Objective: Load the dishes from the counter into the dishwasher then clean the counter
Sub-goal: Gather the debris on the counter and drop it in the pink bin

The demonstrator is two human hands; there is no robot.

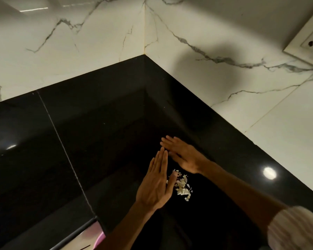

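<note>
A small heap of pale scraps (182, 185) lies on the glossy black counter (107, 141) near its inner corner. My left hand (156, 183) stands on its edge with straight fingers, just left of the heap and touching it. My right hand (182, 154) is flat with straight fingers, beyond the heap and slightly blurred. The fingertips of both hands nearly meet above the scraps. Neither hand holds anything.
White marble-veined walls (79, 42) meet in a corner behind the counter. A wall socket (311, 40) sits at the upper right. A seam (65, 152) runs across the counter at the left. A pink thing (99, 237) shows below the counter's front edge.
</note>
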